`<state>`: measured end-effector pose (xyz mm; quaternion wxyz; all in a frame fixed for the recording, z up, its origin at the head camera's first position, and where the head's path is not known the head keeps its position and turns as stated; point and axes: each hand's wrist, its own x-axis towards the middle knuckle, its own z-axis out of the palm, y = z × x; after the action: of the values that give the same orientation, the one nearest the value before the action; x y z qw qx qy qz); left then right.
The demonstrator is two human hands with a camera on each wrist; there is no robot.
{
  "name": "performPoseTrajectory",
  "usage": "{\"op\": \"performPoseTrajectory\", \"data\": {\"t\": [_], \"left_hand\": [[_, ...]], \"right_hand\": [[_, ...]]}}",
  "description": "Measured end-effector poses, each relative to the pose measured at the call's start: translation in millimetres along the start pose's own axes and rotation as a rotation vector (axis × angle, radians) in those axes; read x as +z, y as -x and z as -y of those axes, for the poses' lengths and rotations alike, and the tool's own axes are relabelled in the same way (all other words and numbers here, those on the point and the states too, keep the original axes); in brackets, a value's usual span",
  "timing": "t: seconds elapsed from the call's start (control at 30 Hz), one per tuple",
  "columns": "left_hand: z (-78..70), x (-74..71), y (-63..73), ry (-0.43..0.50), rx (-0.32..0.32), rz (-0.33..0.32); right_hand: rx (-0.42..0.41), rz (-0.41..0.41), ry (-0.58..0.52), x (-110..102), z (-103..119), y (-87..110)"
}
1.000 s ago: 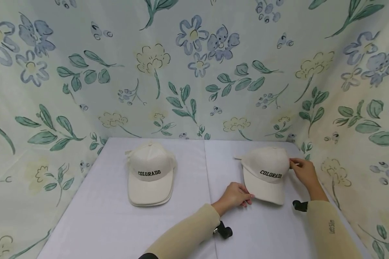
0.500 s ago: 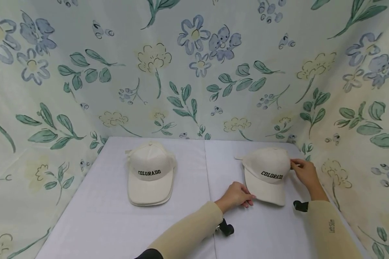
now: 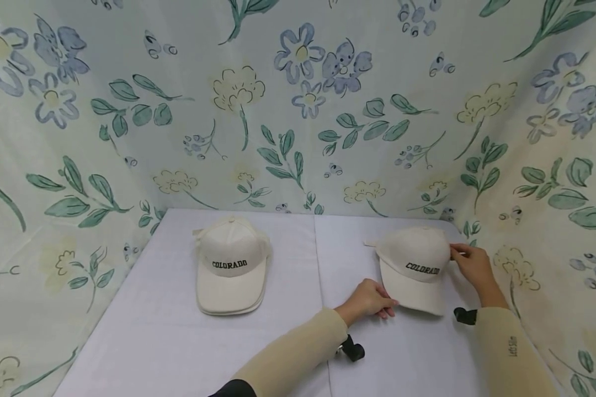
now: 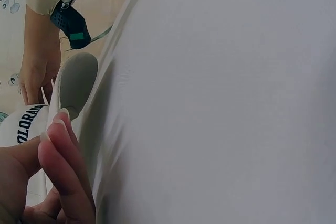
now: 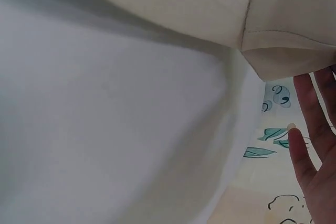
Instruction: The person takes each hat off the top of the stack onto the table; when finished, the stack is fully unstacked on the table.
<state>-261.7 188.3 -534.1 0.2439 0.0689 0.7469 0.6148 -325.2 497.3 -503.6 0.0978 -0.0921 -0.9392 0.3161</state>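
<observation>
A cream baseball cap (image 3: 414, 253) with dark COLORADO lettering lies at the right of the table, brim toward me. My left hand (image 3: 370, 299) pinches the left front corner of its brim between thumb and fingers. At the cap's right side, my right hand (image 3: 478, 271) pinches the lower edge of the crown. In the left wrist view the grey-looking underside of the brim (image 4: 79, 83) shows beyond the left fingers. The right wrist view shows the cap's side (image 5: 178, 3) close up, with some right fingers (image 5: 310, 108) extended beneath its edge.
Another cream COLORADO cap (image 3: 230, 242) sits at the left, a second brim edge showing just under its own. A white cloth with a centre crease covers the table (image 3: 144, 342). Floral curtains (image 3: 298, 138) hang behind and along both sides.
The right-hand cap has slid slightly to the right, both hands moving along with it and keeping their hold. The left cap has stayed in place.
</observation>
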Motion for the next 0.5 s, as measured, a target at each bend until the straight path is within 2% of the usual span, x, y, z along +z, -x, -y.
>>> {"op": "performPoseTrajectory", "data": {"t": [0.33,0.5], "left_hand": [[0.9,11.2,-3.0,0.061,-0.007,-0.011],[2.2,17.3,-5.7,0.083,-0.006,-0.008]], "right_hand": [[-0.061,-0.02,0.06,-13,-2,-3.7],[-0.054,-0.015,0.046,-16,-6,-4.8]]}}
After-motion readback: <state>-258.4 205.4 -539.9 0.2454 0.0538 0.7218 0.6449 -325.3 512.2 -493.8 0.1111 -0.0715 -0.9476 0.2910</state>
